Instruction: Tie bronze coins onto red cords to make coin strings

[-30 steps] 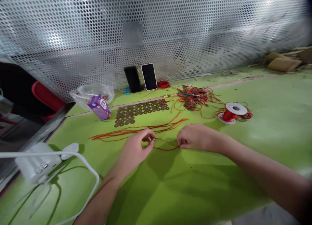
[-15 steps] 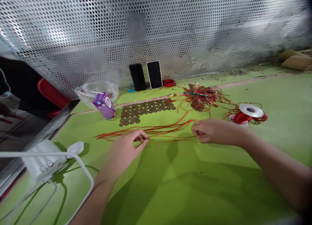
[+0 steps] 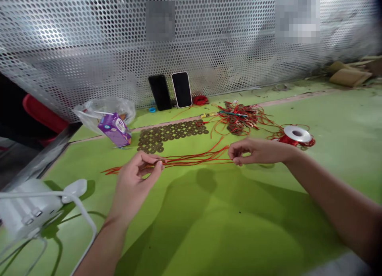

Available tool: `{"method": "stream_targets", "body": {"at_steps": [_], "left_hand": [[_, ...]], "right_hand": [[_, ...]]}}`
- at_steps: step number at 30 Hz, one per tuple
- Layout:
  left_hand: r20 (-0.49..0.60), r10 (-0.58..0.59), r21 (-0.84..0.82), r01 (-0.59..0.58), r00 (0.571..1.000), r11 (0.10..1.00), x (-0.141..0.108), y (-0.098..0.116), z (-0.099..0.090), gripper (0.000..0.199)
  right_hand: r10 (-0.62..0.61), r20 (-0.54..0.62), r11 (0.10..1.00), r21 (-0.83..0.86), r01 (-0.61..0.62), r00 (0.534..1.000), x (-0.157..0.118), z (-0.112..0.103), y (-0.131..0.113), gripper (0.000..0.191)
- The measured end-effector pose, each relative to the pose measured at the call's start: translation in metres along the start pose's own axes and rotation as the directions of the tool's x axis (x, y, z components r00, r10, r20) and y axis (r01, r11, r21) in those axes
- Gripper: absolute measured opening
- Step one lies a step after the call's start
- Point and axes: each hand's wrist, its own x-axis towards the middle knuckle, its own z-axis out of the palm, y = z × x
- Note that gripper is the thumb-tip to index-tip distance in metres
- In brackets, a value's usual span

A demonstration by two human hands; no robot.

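Observation:
My left hand (image 3: 135, 178) pinches a red cord between thumb and fingertips, over the left part of a bundle of red cords (image 3: 193, 160) laid lengthwise on the green table (image 3: 191, 236). At the bundle's right end, my right hand (image 3: 253, 151) is closed in a pinch on a red cord, which runs taut between both hands. Just behind lie rows of brown round coins (image 3: 170, 132) set edge to edge. Farther right sits a heap of coins tangled with red cord (image 3: 238, 116), and beyond my right hand a white spool of red cord (image 3: 297, 134).
Two phones (image 3: 160, 92) lean on the perforated metal panel (image 3: 209, 37). A purple carton (image 3: 116, 129) stands by a clear plastic bag (image 3: 89, 112) on the left. A white power strip (image 3: 26, 208) with cables lies near my left forearm. Brown cardboard pieces (image 3: 349, 75) lie at far right.
My left hand has moved left along the bundle, and the cord now lies against the other cords. My right hand has shifted slightly left. The whole view has turned a little to the right.

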Motion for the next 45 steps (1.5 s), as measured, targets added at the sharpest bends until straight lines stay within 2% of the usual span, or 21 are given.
{"method": "stream_targets", "body": {"at_steps": [7, 14, 18, 23, 24, 26, 28, 30, 32, 33, 34, 35, 37, 40, 45], "left_hand": [[-0.122, -0.008, 0.044, 0.013, 0.992, 0.999, 0.003, 0.002, -0.001, 0.016], [-0.227, -0.019, -0.036, 0.011, 0.974, 0.999, 0.001, -0.001, 0.004, 0.018], [-0.218, 0.041, -0.025, -0.048, 0.975, 0.999, -0.003, 0.000, 0.009, 0.015], [-0.186, 0.127, 0.013, -0.127, 0.974, 0.992, -0.013, 0.007, 0.019, 0.010], [-0.166, 0.142, 0.023, -0.140, 0.976, 0.990, -0.015, 0.007, 0.021, 0.009], [-0.134, 0.160, 0.044, -0.155, 0.978, 0.987, -0.018, 0.009, 0.026, 0.008], [-0.121, 0.165, 0.051, -0.160, 0.979, 0.986, -0.022, 0.012, 0.029, 0.007], [-0.114, 0.180, 0.036, -0.177, 0.977, 0.984, -0.025, 0.015, 0.032, 0.006], [-0.079, 0.201, 0.024, -0.200, 0.976, 0.979, -0.029, 0.018, 0.035, 0.006], [-0.053, 0.219, 0.025, -0.218, 0.974, 0.976, -0.030, 0.019, 0.036, 0.006], [-0.028, 0.242, 0.030, -0.241, 0.970, 0.970, -0.032, 0.019, 0.038, 0.007], [-0.004, 0.266, 0.042, -0.266, 0.964, 0.963, -0.033, 0.018, 0.039, 0.007], [0.035, 0.313, 0.069, -0.315, 0.949, 0.947, -0.034, 0.017, 0.041, 0.007], [0.083, 0.334, 0.112, -0.341, 0.939, 0.933, -0.035, 0.014, 0.042, 0.008], [0.125, 0.316, 0.202, -0.336, 0.940, 0.920, -0.036, 0.013, 0.041, 0.007]], "right_hand": [[0.055, -0.048, 0.982, 0.182, -0.046, 0.997, -0.001, 0.002, 0.001, 0.019], [0.087, 0.041, 0.976, 0.194, -0.094, 0.995, -0.005, -0.005, 0.010, 0.023], [0.111, 0.031, 0.986, 0.122, -0.114, 0.993, -0.008, -0.007, 0.008, 0.024], [0.149, 0.186, 0.986, 0.042, -0.160, 0.971, -0.019, -0.012, 0.006, 0.019], [0.158, 0.182, 0.987, -0.002, -0.160, 0.971, -0.021, -0.012, 0.006, 0.018], [0.121, 0.052, 0.988, -0.105, -0.115, 0.991, -0.021, -0.010, 0.005, 0.022], [-0.032, -0.172, 0.982, -0.189, -0.001, 0.985, -0.014, 0.001, -0.002, 0.036], [-0.220, -0.328, 0.963, -0.226, 0.149, 0.919, -0.001, 0.020, -0.016, 0.044], [-0.316, -0.413, 0.940, -0.257, 0.223, 0.854, 0.015, 0.045, -0.033, 0.049], [-0.341, -0.419, 0.934, -0.254, 0.252, 0.842, 0.022, 0.058, -0.042, 0.052], [-0.345, -0.397, 0.933, -0.241, 0.266, 0.850, 0.028, 0.069, -0.050, 0.053], [-0.340, -0.371, 0.936, -0.226, 0.271, 0.864, 0.033, 0.079, -0.056, 0.049], [-0.256, -0.335, 0.961, -0.192, 0.201, 0.907, 0.039, 0.092, -0.064, 0.032], [-0.157, -0.365, 0.973, -0.217, 0.081, 0.917, 0.041, 0.098, -0.065, 0.025], [-0.198, -0.444, 0.917, -0.399, 0.005, 0.874, 0.041, 0.097, -0.058, 0.021]]}}
